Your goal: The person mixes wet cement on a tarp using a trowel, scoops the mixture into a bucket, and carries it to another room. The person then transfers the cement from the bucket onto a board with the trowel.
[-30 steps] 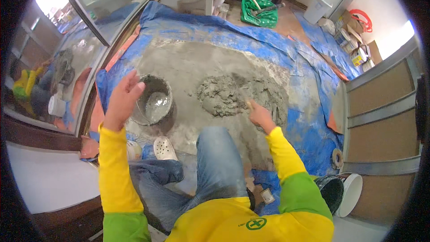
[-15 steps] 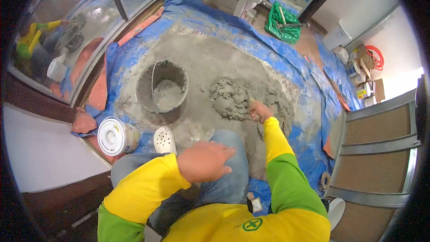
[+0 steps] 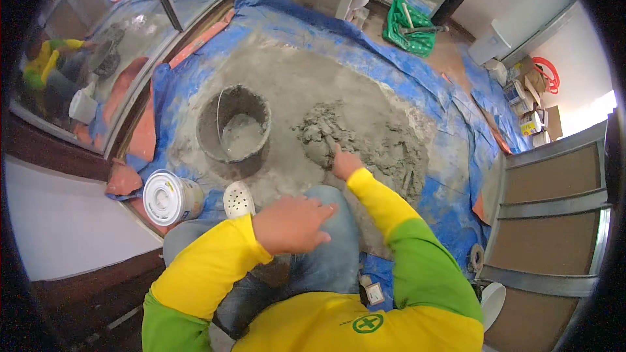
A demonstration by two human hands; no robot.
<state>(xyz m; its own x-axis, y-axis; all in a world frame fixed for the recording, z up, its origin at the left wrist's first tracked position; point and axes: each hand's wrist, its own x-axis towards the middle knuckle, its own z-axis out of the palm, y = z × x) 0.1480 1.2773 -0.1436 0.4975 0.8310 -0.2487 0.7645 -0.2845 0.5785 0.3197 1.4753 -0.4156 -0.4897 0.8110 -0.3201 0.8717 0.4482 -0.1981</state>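
Note:
At the near edge of a heap of wet grey mortar, my right hand is closed on a trowel-like tool, its index finger stretched forward. Mortar and my fingers hide most of the tool, so its exact shape is unclear. My left hand is over my bent knee, fingers partly stretched out, with nothing in it. Left of the heap stands a dark, mortar-smeared bucket with a thin wire handle and some grey mix inside.
A blue tarp lies under the mortar. A white lidded pail stands left of my white clog. Sliding glass panels border the left; a metal-framed panel stands at right. A green bag lies at the far side.
My right hand has moved left and slightly nearer across the heap, and the mortar's left part has been pushed about. My left hand has hardly moved.

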